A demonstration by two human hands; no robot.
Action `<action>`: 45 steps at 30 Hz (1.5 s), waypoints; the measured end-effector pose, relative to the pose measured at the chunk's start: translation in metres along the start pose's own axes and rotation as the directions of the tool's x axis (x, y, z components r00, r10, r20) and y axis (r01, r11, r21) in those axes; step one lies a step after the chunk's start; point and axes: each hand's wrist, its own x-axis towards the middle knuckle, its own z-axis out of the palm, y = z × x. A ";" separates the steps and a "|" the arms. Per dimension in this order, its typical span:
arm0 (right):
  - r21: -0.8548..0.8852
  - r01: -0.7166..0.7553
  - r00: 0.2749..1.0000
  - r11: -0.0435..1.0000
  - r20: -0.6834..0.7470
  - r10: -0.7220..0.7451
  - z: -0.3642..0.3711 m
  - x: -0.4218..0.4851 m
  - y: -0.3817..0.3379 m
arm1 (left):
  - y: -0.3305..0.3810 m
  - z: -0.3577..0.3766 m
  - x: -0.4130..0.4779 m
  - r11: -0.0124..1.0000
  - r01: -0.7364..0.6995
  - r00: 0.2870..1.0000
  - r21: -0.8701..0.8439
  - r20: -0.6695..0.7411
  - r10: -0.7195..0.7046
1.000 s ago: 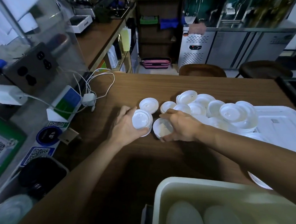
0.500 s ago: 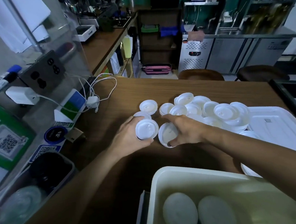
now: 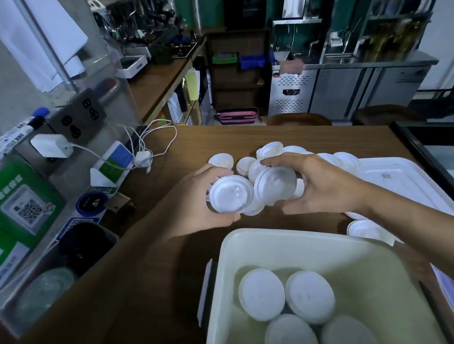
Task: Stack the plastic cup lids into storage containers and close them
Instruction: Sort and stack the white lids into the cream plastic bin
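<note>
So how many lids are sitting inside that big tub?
4 show in the tub: back-left lid, back-right lid, front-left lid, front-right lid. Each may be the top of a hidden stack.

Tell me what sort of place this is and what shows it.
Most likely a café or drinks shop: a dark espresso machine at far left, stainless steel under-counter fridges behind, and a heap of white plastic cup lids.
</note>
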 end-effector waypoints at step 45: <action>-0.607 0.013 0.807 0.795 0.476 0.351 0.043 -0.160 -0.028 | 0.138 0.070 -0.055 0.907 -0.165 0.637 0.388 0.744 -0.202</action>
